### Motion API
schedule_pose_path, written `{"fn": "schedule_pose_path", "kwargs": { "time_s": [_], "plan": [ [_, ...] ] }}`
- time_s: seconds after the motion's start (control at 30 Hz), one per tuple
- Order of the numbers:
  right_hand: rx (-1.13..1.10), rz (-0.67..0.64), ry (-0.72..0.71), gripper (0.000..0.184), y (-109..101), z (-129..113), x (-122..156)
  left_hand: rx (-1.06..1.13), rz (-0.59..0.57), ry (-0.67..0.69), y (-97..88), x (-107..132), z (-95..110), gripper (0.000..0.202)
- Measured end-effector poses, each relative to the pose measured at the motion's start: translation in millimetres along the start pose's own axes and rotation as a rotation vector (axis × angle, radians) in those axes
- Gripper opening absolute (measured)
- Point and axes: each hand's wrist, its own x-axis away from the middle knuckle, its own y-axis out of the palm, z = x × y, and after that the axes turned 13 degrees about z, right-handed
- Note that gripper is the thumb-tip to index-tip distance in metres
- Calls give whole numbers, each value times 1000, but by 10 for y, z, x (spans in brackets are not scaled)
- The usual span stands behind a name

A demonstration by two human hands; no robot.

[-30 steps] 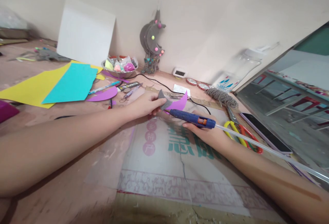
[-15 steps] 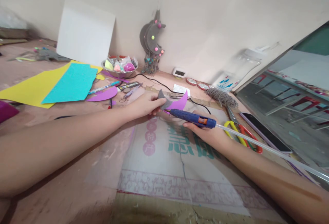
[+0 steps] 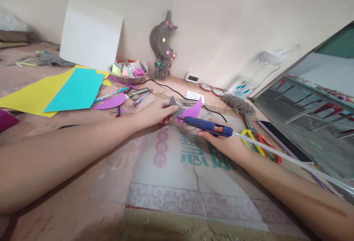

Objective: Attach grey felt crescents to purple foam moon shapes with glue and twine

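My left hand [image 3: 163,111] pinches a crescent-shaped piece whose left end is grey [image 3: 176,105] and whose right end is a purple sheet [image 3: 194,110]. Closed around a blue glue gun [image 3: 207,125] is my right hand [image 3: 218,138], mostly below and behind the gun's body. The gun's nozzle is at the lower edge of the crescent, by the grey part; whether it touches I cannot tell. A long clear glue stick [image 3: 276,153] sticks out of the gun's back end. Beneath both hands lies a printed plastic sheet [image 3: 166,174].
Yellow [image 3: 24,93] and turquoise sheets [image 3: 73,90] lie left, near a metal bowl [image 3: 128,77] of small items. A grey crescent ornament [image 3: 163,44] hangs on the wall. Right are grey yarn [image 3: 238,104], scissors [image 3: 253,141], a phone [image 3: 286,141] and a bottle [image 3: 257,71]. A black cord [image 3: 166,86] crosses behind.
Almost nothing differs. The glue gun's nozzle has shifted very slightly along the lower edge of the crescent, and the view has moved a touch.
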Motion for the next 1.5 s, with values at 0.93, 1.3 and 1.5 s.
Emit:
{"fn": "schedule_pose_path", "kwargs": {
  "time_s": [0.93,1.3,1.5],
  "plan": [
    [176,106,52,26,-12,63,-21,20,-5,1,-3,1,-14,24],
    [163,120,84,25,-28,-6,-42,-1,-4,13,-9,-10,-17,24],
    [173,93,143,30,-43,-35,-47,8,8,-1,2,14,5,25]
  ]
}}
